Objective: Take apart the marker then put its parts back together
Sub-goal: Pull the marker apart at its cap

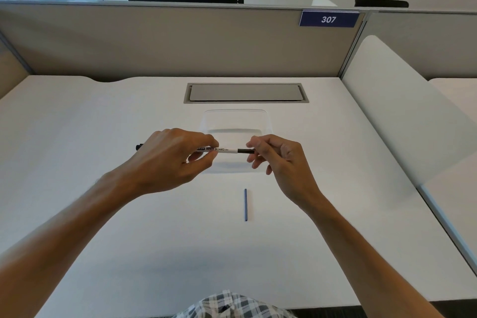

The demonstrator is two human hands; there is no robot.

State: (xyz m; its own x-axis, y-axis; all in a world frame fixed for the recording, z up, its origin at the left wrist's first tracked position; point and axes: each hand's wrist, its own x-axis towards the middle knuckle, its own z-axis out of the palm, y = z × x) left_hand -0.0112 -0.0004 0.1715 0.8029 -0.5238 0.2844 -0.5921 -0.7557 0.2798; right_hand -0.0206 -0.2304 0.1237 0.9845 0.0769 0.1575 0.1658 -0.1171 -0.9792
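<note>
A white whiteboard marker (222,150) with black print lies level in the air above the white desk (103,137). My left hand (170,160) grips its barrel; a black end (139,147) pokes out left of that hand. My right hand (276,157) pinches the black piece (245,151) at the marker's right end between thumb and fingertips. A thin blue rod (245,204) lies on the desk nearer to me, between my forearms, pointing away from me.
A clear plastic tray (235,121) sits on the desk just behind my hands. Behind it is a grey cable hatch (245,93). A beige partition (180,41) closes the back, and a white divider (392,111) stands at the right.
</note>
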